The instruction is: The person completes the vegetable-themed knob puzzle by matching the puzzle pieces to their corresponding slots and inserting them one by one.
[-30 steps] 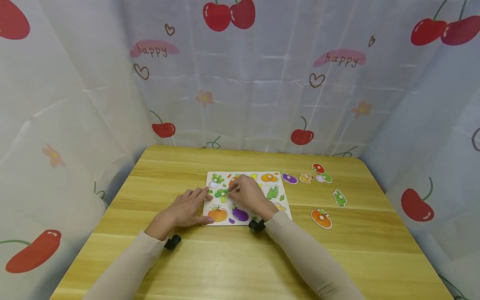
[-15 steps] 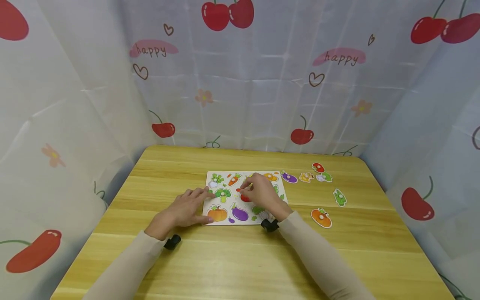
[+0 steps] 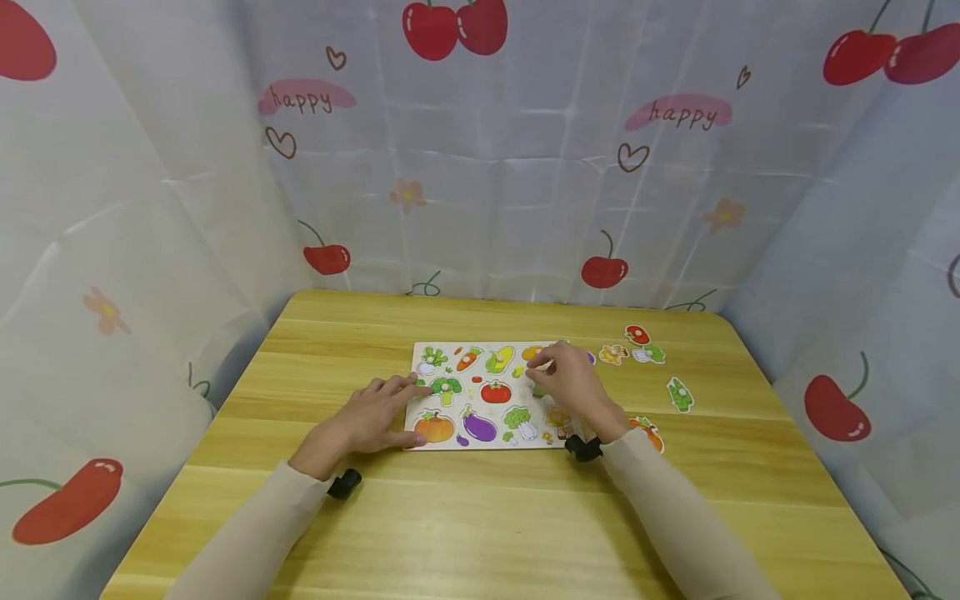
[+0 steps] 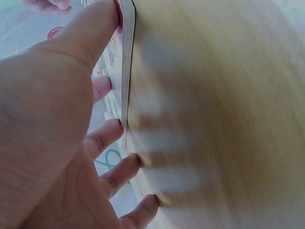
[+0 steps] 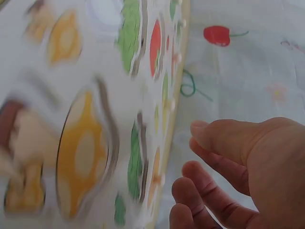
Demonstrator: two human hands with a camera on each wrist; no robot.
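Observation:
A white vegetable puzzle board [image 3: 471, 401] lies flat on the table. My left hand [image 3: 367, 417] rests at its left side, fingers spread. The left wrist view shows the thumb over the board's edge [image 4: 127, 62] and other fingertips touching the table. Knobbed carrot [image 3: 468, 359] and broccoli [image 3: 447, 392] pieces sit in the board, near the corn picture [image 3: 500, 360]. The tomato picture [image 3: 496, 392] is uncovered. My right hand [image 3: 573, 383] is over the board's right part, fingers loosely bent; the right wrist view shows nothing between them. It hides some pictures and most of a loose eggplant piece [image 3: 592, 358].
Loose pieces lie to the board's right: a tomato [image 3: 637, 336], a cabbage [image 3: 648, 354], a yellow piece [image 3: 613, 355], a green one [image 3: 680, 396] and a partly covered pumpkin [image 3: 651, 435]. A cherry-print curtain [image 3: 480, 208] hangs behind the wooden table [image 3: 450, 533].
My right hand has moved right from the broccoli, across the tomato picture, to the board's right side. The broccoli's knob is uncovered now. My left hand has stayed put.

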